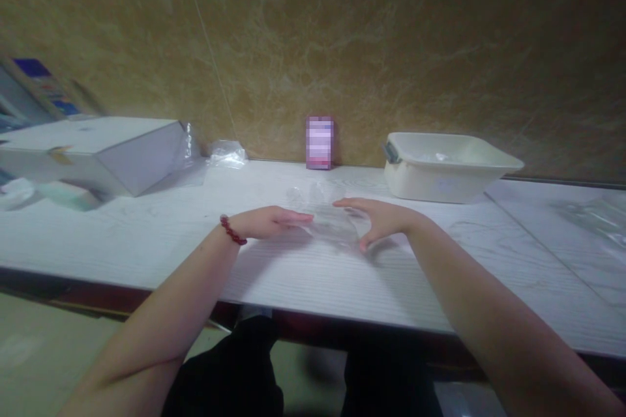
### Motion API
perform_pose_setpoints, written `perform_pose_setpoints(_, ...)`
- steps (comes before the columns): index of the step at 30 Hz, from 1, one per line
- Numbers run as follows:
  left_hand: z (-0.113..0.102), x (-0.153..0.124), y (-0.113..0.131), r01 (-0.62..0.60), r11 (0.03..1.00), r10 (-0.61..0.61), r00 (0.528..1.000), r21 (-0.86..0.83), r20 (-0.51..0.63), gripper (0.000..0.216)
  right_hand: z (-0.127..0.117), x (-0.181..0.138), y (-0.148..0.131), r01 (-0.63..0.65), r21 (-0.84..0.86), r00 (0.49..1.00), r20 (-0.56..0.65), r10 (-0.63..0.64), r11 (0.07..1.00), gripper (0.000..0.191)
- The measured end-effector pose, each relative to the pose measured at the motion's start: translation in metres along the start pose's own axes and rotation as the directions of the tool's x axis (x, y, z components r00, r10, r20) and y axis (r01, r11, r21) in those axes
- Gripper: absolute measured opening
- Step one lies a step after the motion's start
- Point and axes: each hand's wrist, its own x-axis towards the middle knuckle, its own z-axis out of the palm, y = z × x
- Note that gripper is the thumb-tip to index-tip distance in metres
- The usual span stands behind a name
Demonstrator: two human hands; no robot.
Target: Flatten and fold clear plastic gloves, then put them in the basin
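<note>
A clear plastic piece (335, 228), possibly a thin bag or tray, lies on the white wood-grain table between my hands. Its exact kind is hard to make out. My left hand (268, 221), with a dark red bead bracelet (232, 230) at the wrist, has its fingers stretched out towards the plastic's left edge. Whether the fingertips press on it cannot be seen clearly. On the other side my right hand (384, 220) is open, thumb and fingers spread apart around the plastic's right end. More clear plastic (317, 192) shows just behind.
A cream plastic basin (440, 179) with a grey handle stands at the back right. A phone (319, 143) leans against the tiled wall. At left are a white box (132, 163) and crumpled clear wrap (227, 154). Clear plastic bags (601, 218) lie far right.
</note>
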Motion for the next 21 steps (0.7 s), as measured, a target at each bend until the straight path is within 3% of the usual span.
perform_pose_setpoints(6,-0.003,-0.001,-0.002,0.037,0.999,-0.038,0.998,-0.002,-0.049,0.038,0.008,0.004,-0.005,0.007,-0.049,0.999,0.05,-0.005,0.999,0.092)
perform_pose_setpoints(10,-0.002,-0.001,-0.003,0.042,0.999,-0.041,0.997,0.015,-0.063,0.038,0.01,0.006,-0.01,0.005,-0.084,1.0,-0.016,-0.006,0.996,0.075)
perform_pose_setpoints(16,-0.001,0.0,-0.007,-0.05,0.998,0.047,0.996,0.035,0.07,0.039,0.011,0.007,-0.013,0.037,-0.024,0.999,-0.007,-0.037,0.999,0.046)
perform_pose_setpoints(21,-0.002,0.0,-0.006,-0.027,0.998,0.021,0.995,0.061,0.099,0.04,0.011,0.007,-0.012,0.088,0.057,0.996,0.018,-0.089,0.995,0.038)
